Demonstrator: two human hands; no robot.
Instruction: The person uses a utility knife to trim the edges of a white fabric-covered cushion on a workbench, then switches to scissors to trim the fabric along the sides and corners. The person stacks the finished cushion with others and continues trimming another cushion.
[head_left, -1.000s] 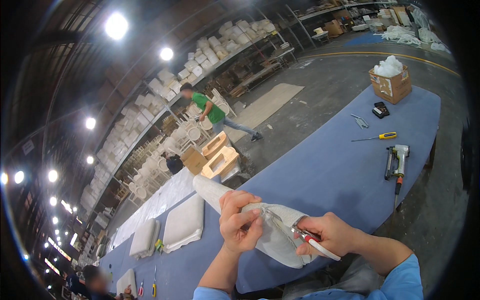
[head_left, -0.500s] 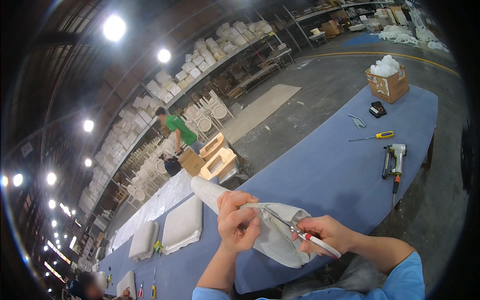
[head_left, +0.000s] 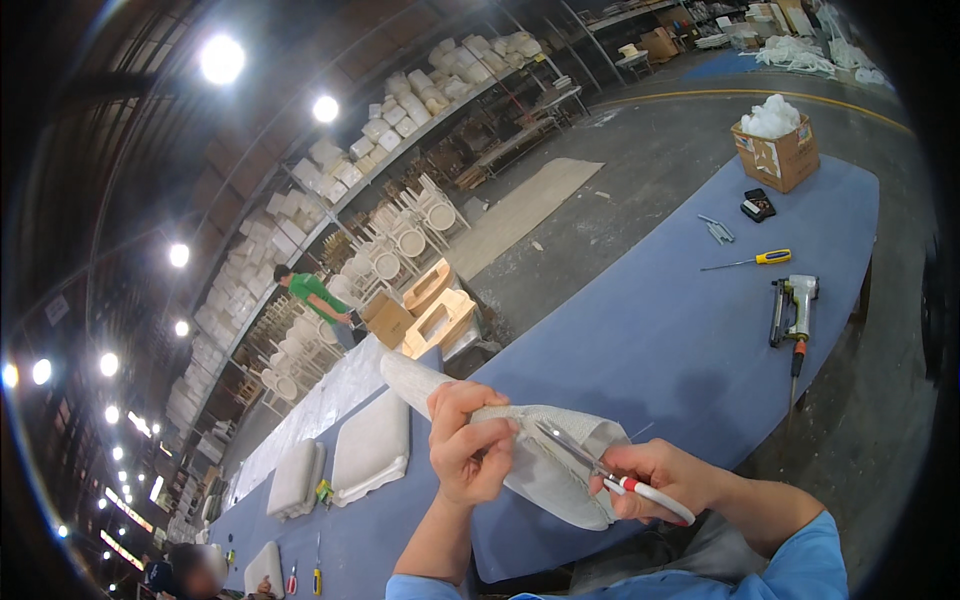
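Note:
A padded piece covered in light grey fabric (head_left: 550,492) leans up from the blue table edge in front of me. My left hand (head_left: 470,445) pinches the fabric's upper edge between thumb and fingers. In my right hand (head_left: 655,480) is a pair of scissors (head_left: 575,448) with white and red handles. Its blades lie along the fabric edge, pointing toward my left hand. Whether the blade tips are in the cloth I cannot tell.
On the blue table (head_left: 620,340) lie a staple gun (head_left: 795,310), a yellow screwdriver (head_left: 772,257), staple strips (head_left: 716,229), a black case (head_left: 758,206) and a carton of white stuffing (head_left: 790,165). Grey cushions (head_left: 372,445) lie left. A person in green (head_left: 315,297) stands beyond; another sits lower left.
The scissors have shifted slightly right and down, away from my left hand, with their blades showing more. My left hand keeps its pinch. The person in green has moved left.

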